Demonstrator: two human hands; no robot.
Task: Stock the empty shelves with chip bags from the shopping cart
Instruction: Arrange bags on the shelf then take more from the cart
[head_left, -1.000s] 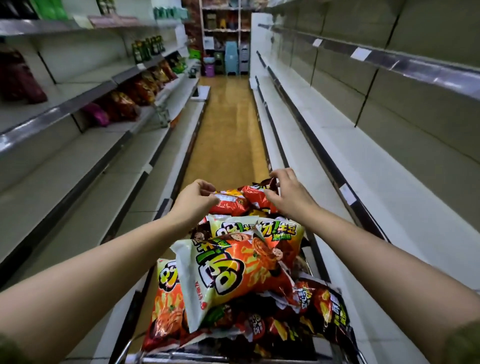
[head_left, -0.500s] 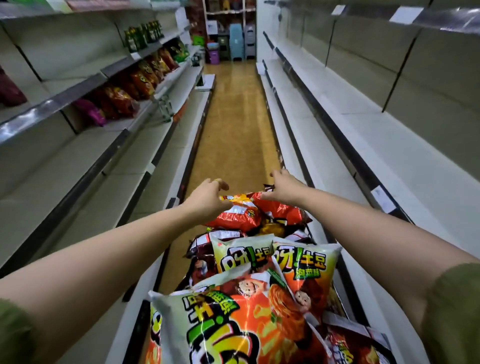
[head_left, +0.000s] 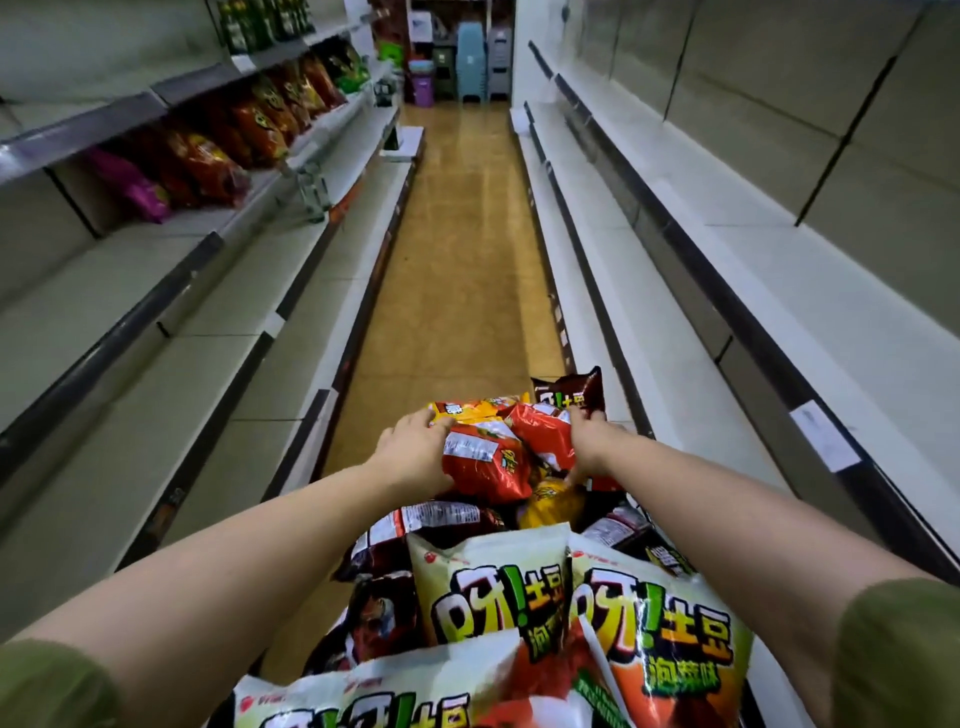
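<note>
Reaching farther now, left hand (head_left: 415, 452) clasps a red bag (head_left: 483, 462), right hand (head_left: 592, 441) pinches a brown bag (head_left: 571, 387). Likely lifting both for shelving.

Dim, flat greenish light. Strong wide-angle bend at edges; soft blur on left shelf bags (head_left: 208, 150); mild glare on floor (head_left: 457, 218).

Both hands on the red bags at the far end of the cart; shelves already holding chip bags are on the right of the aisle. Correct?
Wrong side. The head view shows the stocked chip bags on the left shelves of the aisle; the right-hand shelves show none. The rest stands: left hand and right hand both grip the red bags.
</note>
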